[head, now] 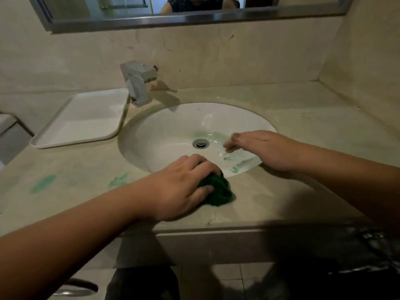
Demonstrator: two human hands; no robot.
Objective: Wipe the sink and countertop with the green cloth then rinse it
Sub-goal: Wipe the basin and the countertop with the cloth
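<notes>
My left hand (184, 187) grips a bunched dark green cloth (218, 191) against the beige countertop (270, 198), just in front of the near rim of the white oval sink (173, 131). Most of the cloth lies under my fingers. My right hand (259, 148) hovers over the right side of the basin with loosely curled fingers and holds nothing. Green smears mark the basin near the drain (200, 143) and the near right wall. More green smears (43, 184) sit on the countertop to the left.
A square chrome faucet (138, 81) stands behind the sink at the left. A white tray (86, 118) lies on the counter left of the basin. A mirror (194, 16) hangs above, and walls close the back and right.
</notes>
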